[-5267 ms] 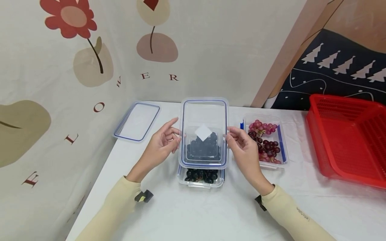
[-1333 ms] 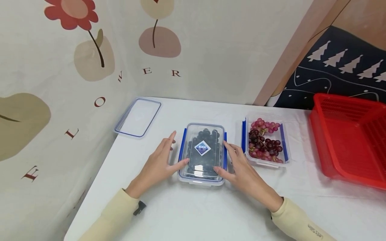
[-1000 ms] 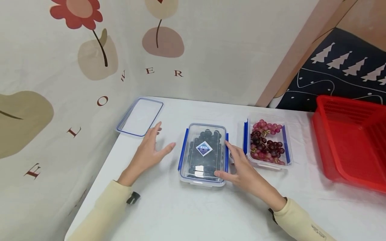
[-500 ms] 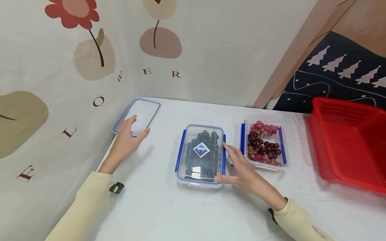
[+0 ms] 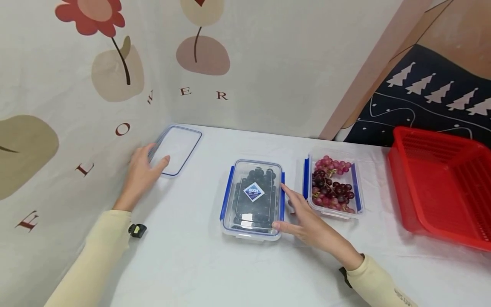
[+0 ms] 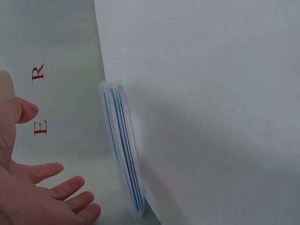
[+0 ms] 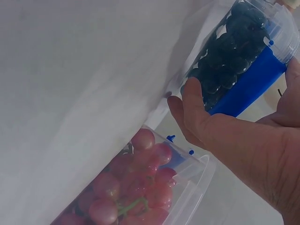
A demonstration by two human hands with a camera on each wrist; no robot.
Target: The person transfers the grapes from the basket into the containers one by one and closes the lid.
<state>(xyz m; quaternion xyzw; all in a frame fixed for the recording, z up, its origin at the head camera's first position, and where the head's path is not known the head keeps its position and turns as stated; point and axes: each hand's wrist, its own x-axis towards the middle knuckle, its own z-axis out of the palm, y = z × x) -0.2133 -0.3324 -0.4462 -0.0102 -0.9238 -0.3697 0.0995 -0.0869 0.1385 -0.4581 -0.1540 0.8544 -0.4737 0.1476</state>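
My left hand (image 5: 142,170) is at the near left edge of a stack of clear lids (image 5: 186,147) with blue seals, fingers and thumb spread. In the left wrist view a gap shows between those fingers (image 6: 70,187) and the lids (image 6: 123,150). In the middle of the table sits a clear food container (image 5: 251,213) of dark grapes (image 5: 264,175), its lid on and its blue side latches standing down along the sides. My right hand (image 5: 308,224) rests on its right side, thumb at the lid's near corner and fingers along the latch (image 7: 253,86).
Right of it, a lidless container (image 5: 356,215) holds red grapes (image 5: 333,164) and darker red grapes (image 5: 341,189). A red plastic basket (image 5: 412,204) stands farther right. The patterned curtain (image 5: 268,85) hangs along the table's left and back edges.
Earlier both hands held a lid over the dark grapes; it now lies on that container. My left hand has moved left from there to the lid stack. The right hand has stayed at the container.
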